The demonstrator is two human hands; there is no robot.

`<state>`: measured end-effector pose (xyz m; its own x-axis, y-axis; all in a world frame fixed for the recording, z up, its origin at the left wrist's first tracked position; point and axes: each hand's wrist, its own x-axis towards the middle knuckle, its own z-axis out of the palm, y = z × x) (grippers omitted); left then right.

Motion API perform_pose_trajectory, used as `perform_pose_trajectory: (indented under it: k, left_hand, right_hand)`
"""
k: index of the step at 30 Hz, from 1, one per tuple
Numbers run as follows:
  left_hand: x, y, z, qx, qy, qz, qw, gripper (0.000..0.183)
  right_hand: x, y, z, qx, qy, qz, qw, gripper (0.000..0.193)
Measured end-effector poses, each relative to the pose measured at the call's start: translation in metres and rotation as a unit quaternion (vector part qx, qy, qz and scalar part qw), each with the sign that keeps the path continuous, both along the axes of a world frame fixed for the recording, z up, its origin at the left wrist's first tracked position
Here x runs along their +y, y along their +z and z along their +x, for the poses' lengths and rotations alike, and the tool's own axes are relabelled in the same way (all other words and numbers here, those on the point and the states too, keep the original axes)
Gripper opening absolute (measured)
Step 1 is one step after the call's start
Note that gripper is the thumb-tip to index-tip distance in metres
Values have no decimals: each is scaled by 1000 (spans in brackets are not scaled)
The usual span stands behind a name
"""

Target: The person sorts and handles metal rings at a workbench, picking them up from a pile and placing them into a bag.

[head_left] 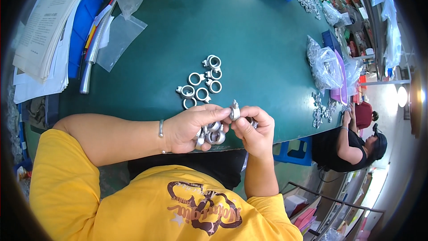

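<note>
Several silver metal ring clamps (215, 135), each a ring with a small lug, are cupped in the palm and fingers of my left hand (185, 127). Between both hands one metal ring clamp (235, 112) is held up edge-on, lug upward. My left thumb touches its left side, and my right hand (256, 131) pinches it from the right. Part of another metal piece shows by the curled right fingers; how it is held is hidden. Just beyond my hands, a loose group of similar ring clamps (196, 79) lies on the green tabletop (169, 31).
At the left are a blue bin (82, 24), papers (49, 31), a tapered metal rod (91, 58) and a clear bag (120, 40). Rightward, a plastic bag (324, 62) rests on a purple tray (341, 80) near more metal parts (318, 111). A co-worker in black (345, 149) works there, by a blue stool (296, 151).
</note>
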<state>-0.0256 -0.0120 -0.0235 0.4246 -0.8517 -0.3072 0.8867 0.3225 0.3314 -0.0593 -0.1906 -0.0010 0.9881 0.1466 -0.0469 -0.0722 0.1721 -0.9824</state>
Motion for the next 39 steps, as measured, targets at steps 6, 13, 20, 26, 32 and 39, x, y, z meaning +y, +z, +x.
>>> perform_pose_trajectory:
  k: [6, 13, 20, 26, 32, 39]
  left_hand:
    - [1, 3, 0, 11, -1, 21, 1000, 20]
    - [2, 2, 0, 6, -10, 15, 1000, 18]
    - [3, -1, -1, 16, 10, 8, 1000, 18]
    - [2, 3, -2, 6, 4, 27, 1000, 20]
    - [1, 4, -1, 10, 11, 45, 999, 20]
    - [0, 6, -1, 17, 26, 22, 999, 18]
  right_hand:
    - [0, -1, 0, -124, 13, -109, 986, 10]
    - [3, -6, -2, -159, 13, -120, 980, 13]
    - [5, -7, -4, -174, 2, -157, 972, 14]
    - [3, -4, -5, -158, 15, -149, 976, 16]
    - [10, 5, -9, -87, 2, -181, 980, 16]
    - [2, -6, -18, -77, -16, -78, 994, 15]
